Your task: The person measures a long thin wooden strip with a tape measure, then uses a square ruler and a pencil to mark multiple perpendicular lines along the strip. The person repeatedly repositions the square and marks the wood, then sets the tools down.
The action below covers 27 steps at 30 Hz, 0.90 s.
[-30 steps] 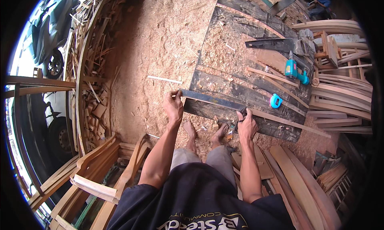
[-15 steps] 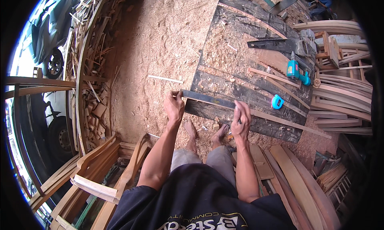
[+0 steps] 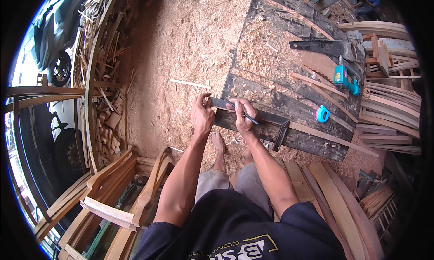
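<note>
Right hand (image 3: 245, 117) has slid leftward along the metal square (image 3: 271, 117) in the head view, bringing its gripped pencil (image 3: 251, 119) across the blade near the left hand (image 3: 203, 116), which pinches the end at nine o'clock. Square and wooden strip (image 3: 325, 134) lie on a shavings-strewn board (image 3: 312, 145); tape measure (image 3: 323, 114) at three, drill (image 3: 341, 77) at two, timber (image 3: 392, 105) beyond.

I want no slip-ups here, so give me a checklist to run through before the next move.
1. Pencil in the right hand: ok, gripped in the fingers.
2. Square lying along the wood strip: ok, its blade runs lengthwise.
3. Left hand at the square's far left end: ok, but how firmly it holds, cannot tell.
4. Square's handle tight against the strip's edge: cannot tell from this view.
5. Tape measure and drill off the strip: ok, both lie apart from it.
</note>
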Each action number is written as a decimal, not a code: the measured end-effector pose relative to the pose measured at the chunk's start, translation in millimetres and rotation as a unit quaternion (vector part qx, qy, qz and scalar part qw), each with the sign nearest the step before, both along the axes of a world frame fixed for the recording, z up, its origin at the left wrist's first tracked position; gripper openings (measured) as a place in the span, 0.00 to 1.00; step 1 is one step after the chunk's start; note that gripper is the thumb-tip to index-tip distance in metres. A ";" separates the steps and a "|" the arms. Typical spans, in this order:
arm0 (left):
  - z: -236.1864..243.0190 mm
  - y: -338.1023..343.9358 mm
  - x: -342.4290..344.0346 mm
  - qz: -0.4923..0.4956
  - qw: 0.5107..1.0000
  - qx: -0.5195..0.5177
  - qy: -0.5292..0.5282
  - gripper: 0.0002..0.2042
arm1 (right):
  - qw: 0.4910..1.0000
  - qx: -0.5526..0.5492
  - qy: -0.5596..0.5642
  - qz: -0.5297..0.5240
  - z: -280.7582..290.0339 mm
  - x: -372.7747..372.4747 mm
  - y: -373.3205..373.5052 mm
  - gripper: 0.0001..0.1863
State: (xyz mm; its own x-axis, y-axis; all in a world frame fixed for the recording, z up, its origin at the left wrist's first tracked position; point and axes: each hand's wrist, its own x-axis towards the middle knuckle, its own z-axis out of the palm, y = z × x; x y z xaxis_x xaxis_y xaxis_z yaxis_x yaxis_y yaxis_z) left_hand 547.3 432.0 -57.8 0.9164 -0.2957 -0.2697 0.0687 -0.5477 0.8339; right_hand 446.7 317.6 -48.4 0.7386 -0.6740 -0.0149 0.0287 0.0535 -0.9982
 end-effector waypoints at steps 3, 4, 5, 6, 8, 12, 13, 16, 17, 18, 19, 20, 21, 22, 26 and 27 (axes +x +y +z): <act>-10.0 2.0 5.2 -0.028 1.000 0.000 0.002 0.09 | 0.991 -0.134 -0.002 0.001 -8.2 -0.4 -4.9 0.09; -11.7 2.2 6.0 -0.036 0.999 0.015 -0.003 0.09 | 0.984 -0.179 0.001 0.003 -9.9 -0.4 -5.0 0.08; -12.3 2.7 6.3 -0.044 0.998 0.033 0.000 0.09 | 0.982 -0.191 -0.004 0.008 -11.3 -0.5 -4.8 0.08; -11.7 3.5 6.8 -0.039 0.999 0.016 0.025 0.10 | 0.979 -0.201 -0.007 0.014 -12.5 0.4 -4.7 0.08; -9.1 4.9 8.9 -0.048 0.998 0.016 0.031 0.10 | 0.977 -0.211 -0.024 0.011 -14.1 0.8 -3.1 0.09; -2.1 4.0 13.5 -0.052 0.998 0.008 0.047 0.10 | 0.984 -0.170 0.055 -0.002 -13.7 -2.8 -1.5 0.13; -0.5 3.3 15.0 -0.052 0.998 0.007 0.045 0.10 | 0.982 -0.180 0.058 0.001 -13.5 -2.9 -1.9 0.14; 4.3 3.0 15.3 -0.051 0.996 0.016 0.077 0.10 | 0.977 -0.211 0.043 0.006 -13.4 -1.6 -2.0 0.15; 5.7 2.9 15.8 -0.049 0.995 0.012 0.085 0.10 | 0.975 -0.217 0.036 0.007 -13.6 -0.5 -1.6 0.16; 6.9 2.5 16.3 -0.048 0.994 0.009 0.093 0.10 | 0.974 -0.224 0.030 0.008 -13.7 0.6 -1.4 0.16; 8.1 2.2 16.0 -0.049 0.995 0.011 0.088 0.10 | 0.971 -0.236 0.031 0.009 -13.7 1.2 -1.0 0.16; 9.0 2.0 15.8 -0.049 0.995 0.014 0.084 0.10 | 0.968 -0.249 0.032 0.011 -13.6 1.7 -0.9 0.16; 9.7 1.8 15.7 -0.050 0.995 0.018 0.081 0.10 | 0.964 -0.266 0.030 0.008 -13.4 1.9 -0.9 0.16; 10.1 1.4 15.5 -0.046 0.995 0.017 0.084 0.10 | 0.962 -0.268 0.038 0.013 -13.0 1.6 -1.0 0.16; 11.0 1.3 16.5 -0.048 0.995 0.024 0.083 0.10 | 0.958 -0.283 0.044 0.024 -10.5 1.2 -2.1 0.15; 11.5 1.3 16.6 -0.052 0.995 0.029 0.081 0.10 | 0.958 -0.284 0.037 0.021 -9.6 1.5 -2.2 0.15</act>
State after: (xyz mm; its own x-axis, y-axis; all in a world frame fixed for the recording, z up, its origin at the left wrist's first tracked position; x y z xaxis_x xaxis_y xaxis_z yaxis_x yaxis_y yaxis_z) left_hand 563.9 433.3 -46.2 0.8250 -0.3658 -0.4307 0.1407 -0.6052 0.7836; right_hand 448.2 315.4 -58.0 0.7763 -0.5583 0.2927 -0.0329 -0.4996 -0.8657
